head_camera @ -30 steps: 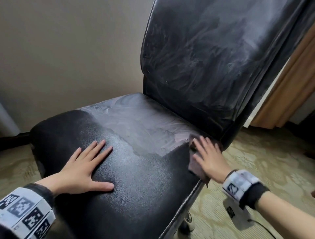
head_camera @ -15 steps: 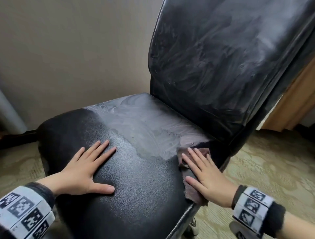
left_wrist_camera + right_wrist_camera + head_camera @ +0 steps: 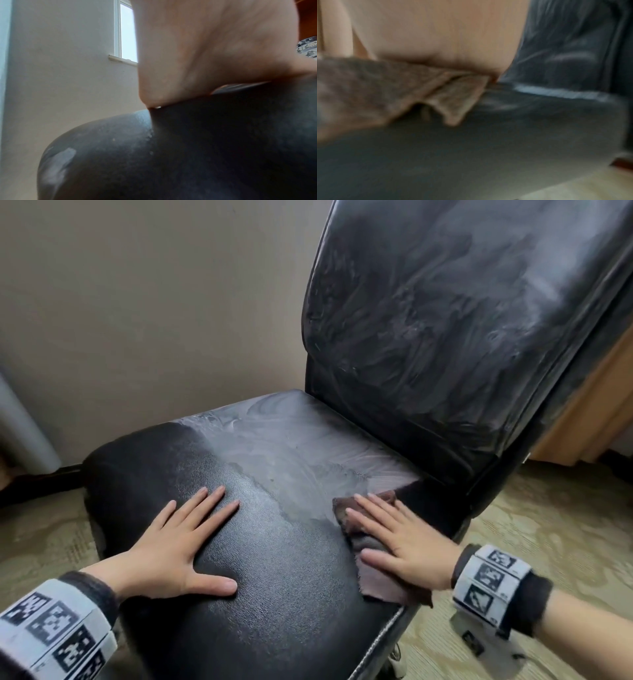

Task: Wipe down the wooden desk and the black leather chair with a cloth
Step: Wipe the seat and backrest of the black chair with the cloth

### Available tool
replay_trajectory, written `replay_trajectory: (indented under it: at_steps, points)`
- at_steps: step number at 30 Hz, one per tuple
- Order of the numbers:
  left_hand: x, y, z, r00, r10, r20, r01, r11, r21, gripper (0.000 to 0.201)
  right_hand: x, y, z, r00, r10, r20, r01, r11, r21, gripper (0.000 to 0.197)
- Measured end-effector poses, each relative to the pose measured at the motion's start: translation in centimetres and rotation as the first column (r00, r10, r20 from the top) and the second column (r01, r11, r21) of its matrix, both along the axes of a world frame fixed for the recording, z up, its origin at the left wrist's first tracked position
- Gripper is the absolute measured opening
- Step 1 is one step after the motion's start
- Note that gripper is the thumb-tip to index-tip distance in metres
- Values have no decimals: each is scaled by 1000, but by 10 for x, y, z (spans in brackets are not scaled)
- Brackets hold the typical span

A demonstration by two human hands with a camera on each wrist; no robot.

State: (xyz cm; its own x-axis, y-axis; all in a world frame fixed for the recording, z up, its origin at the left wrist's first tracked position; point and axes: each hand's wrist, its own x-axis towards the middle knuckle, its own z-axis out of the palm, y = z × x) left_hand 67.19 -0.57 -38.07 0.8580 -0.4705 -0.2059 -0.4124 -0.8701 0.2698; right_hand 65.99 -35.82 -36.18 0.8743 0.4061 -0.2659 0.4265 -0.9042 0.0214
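— Two hands on the chair seat (image 3: 274, 587): the left hand (image 3: 174, 549) flat and spread, holding nothing, just bracing.

— And the right hand (image 3: 404, 546)?

— Fingers straight, pressing the brown cloth (image 3: 376, 583) flat near the seat's right edge.

— So which step?

— Wiping the seat, I'd judge. A grey, dusty film (image 3: 301, 453) covers the rear half; the front looks dark and clean.

— Next move?

— Probably sweeping the cloth across that film toward the backrest (image 3: 445, 320), which looks streaky too. No bench is in view.
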Motion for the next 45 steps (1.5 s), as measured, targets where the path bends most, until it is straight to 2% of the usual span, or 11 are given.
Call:
replay_trajectory:
  at_steps: [6, 10, 13, 20, 24, 28, 30, 34, 38, 41, 45]
  points:
    - [-3, -5, 1, 1000, 14, 3, -15, 999, 31, 123, 47, -32, 15, 910, -416, -4, 411, 901, -140, 72]
    - [-3, -7, 2, 1000, 8, -3, -8, 997, 71, 121, 4, 58, 2, 995, -104, -4, 103, 990, -93, 112]
    - [-4, -7, 2, 1000, 1, 4, -1, 995, 100, 121, 2, 74, 5, 995, 56, -80, -62, 995, -76, 104]
    - [-6, -8, 0, 1000, 14, -2, -14, 998, 65, 121, 53, 18, 16, 926, -377, 30, 373, 900, -226, 79]
    - [-7, -9, 0, 1000, 15, -7, -15, 997, 73, 121, 24, 94, -3, 994, -109, 2, 108, 985, -135, 122]
    - [-9, -9, 0, 1000, 27, 9, -27, 997, 68, 121, 37, 83, 10, 997, 33, -66, -41, 993, -112, 106]
    - [-12, -13, 0, 999, 36, -1, -35, 997, 62, 121, 53, 61, 17, 996, -41, -73, 28, 986, -163, 114]
    - [-18, -21, 0, 998, 62, -5, -61, 995, 76, 132, 45, 92, 6, 980, -199, 19, 200, 970, -138, 82]
    - [-25, -30, -6, 995, 94, 16, -94, 993, 69, 137, 18, 153, -1, 998, 43, -39, -46, 996, -77, 114]
    - [-30, -33, -10, 996, 87, 36, -88, 996, 25, 132, 39, 122, 8, 993, 113, -45, -118, 987, -110, 86]
    - [-34, -18, -3, 999, 16, 31, -16, 1000, -1, 106, 65, 63, 15, 987, -157, -16, 152, 972, -179, 67]
